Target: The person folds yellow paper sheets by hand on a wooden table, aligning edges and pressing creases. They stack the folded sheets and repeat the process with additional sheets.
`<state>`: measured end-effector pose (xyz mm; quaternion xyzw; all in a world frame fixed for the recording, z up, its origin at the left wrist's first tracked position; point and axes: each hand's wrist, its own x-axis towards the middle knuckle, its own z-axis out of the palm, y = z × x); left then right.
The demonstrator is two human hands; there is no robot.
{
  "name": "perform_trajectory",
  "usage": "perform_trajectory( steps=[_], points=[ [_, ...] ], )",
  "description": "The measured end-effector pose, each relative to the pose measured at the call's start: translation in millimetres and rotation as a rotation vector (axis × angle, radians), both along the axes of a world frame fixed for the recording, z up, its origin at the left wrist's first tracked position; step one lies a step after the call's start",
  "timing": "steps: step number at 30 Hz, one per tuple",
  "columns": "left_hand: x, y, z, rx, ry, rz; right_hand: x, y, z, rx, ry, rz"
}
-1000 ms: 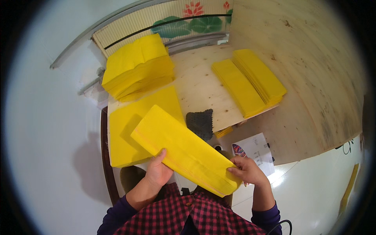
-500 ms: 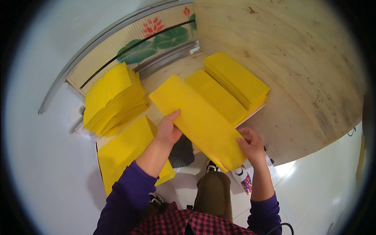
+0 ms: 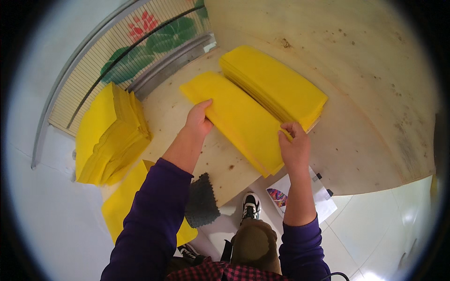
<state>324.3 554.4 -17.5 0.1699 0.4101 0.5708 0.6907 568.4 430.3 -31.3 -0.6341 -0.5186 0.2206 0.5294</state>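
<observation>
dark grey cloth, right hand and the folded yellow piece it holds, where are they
Dark grey cloth (image 3: 202, 202): head view, middle of its face.
Right hand (image 3: 296, 146): head view, its back.
Folded yellow piece (image 3: 238, 122): head view, upper face.

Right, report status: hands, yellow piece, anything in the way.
Left hand on long edge, right hand on near end: both holding yellow piece. Piece left of yellow stack. Nothing seen blocking hands.

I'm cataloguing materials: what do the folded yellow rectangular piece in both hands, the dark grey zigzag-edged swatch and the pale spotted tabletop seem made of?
Yellow piece: matte, perhaps felt or paper; no gloss shows.
Grey swatch: likely dull cloth, judging by its pinked edge.
Tabletop: probably unpainted wood or plywood; dark knots show.
</observation>
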Motion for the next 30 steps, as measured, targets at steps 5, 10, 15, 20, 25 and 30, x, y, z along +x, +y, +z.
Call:
perform_trajectory(
  steps=[5, 10, 15, 20, 25, 30],
  points=[
    [3, 17, -11, -0.029, 0.103, -0.022, 0, 11, -4, -0.010, -0.139, -0.023],
    [0, 27, -16, 0.064, 0.195, 0.032, 2, 15, -12, -0.019, -0.258, -0.047],
    [6, 5, -11, 0.242, 0.275, 0.177, 3, 7, -28, 0.122, -0.234, -0.104],
    [22, -28, -13, 0.226, 0.406, 0.263, 5, -33, -48, 0.323, 0.029, -0.189],
    [48, -56, -33, 0.162, 0.375, 0.301, -15, -61, -67, 0.205, 0.393, -0.228],
    [70, -75, -57, 0.147, 0.176, 0.239, -32, -52, -71, 0.173, 0.470, -0.215]
  ],
)
